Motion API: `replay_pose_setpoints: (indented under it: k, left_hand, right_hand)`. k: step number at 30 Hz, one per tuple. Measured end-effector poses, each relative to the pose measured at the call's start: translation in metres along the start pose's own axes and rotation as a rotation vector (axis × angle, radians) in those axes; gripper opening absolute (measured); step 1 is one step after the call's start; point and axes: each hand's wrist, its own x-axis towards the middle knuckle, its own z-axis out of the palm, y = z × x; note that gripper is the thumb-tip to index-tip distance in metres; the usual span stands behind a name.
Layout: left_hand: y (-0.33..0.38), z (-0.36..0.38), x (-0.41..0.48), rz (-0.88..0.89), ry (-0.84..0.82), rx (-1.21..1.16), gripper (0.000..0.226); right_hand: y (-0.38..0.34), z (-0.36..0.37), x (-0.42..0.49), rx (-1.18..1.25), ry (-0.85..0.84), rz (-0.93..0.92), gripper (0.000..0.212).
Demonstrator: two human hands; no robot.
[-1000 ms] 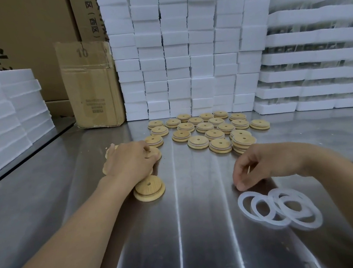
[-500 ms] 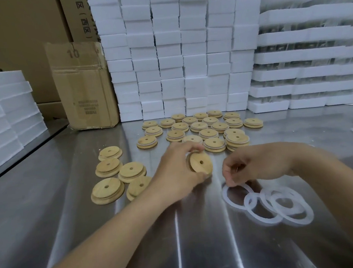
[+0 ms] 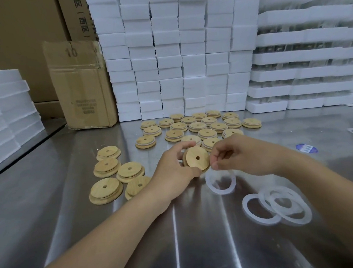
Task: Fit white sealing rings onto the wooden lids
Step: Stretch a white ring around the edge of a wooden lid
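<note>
Sealing ring (image 3: 220, 182) hangs pinched in the right hand (image 3: 236, 154), just beside the wooden lid (image 3: 196, 158), which the left hand (image 3: 174, 168) grips tilted on edge above the table (image 3: 137, 232). Risk: the ring looks limp, so it may twist or catch only one side of the lid's raised step and slip off. Ring: thin, flat, translucent white.

Only two hands and two forearms of the person show, and nothing is worn on any of them. The left forearm (image 3: 108, 240) fills the view at 7 o'clock and is uncovered from the frame edge to the left hand (image 3: 172, 170). The right forearm (image 3: 332, 187), at about 4 o'clock, is likewise uncovered up to the right hand (image 3: 238, 154), and its outline is smeared by blur. The fingers (image 3: 179, 149) are slim. The nail on the right thumb (image 3: 215, 164) seems cut short, though the picture is too soft to be sure.
</note>
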Motion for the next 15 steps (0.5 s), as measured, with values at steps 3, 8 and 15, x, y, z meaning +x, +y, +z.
replay_pose_setpoints:
  k: [3, 8, 15]
  left_hand:
    - [0.001, 0.002, 0.0, -0.005, 0.007, -0.016, 0.057]
    - [0.005, 0.003, -0.001, -0.017, 0.001, -0.067, 0.043]
    - [0.004, 0.006, -0.005, 0.074, -0.029, -0.074, 0.038]
  right_hand:
    - [-0.001, 0.0, 0.001, 0.017, 0.097, -0.079, 0.01]
    - [0.0, 0.008, 0.006, 0.032, 0.252, -0.143, 0.007]
    - [0.0, 0.02, 0.011, 0.067, 0.337, -0.19, 0.01]
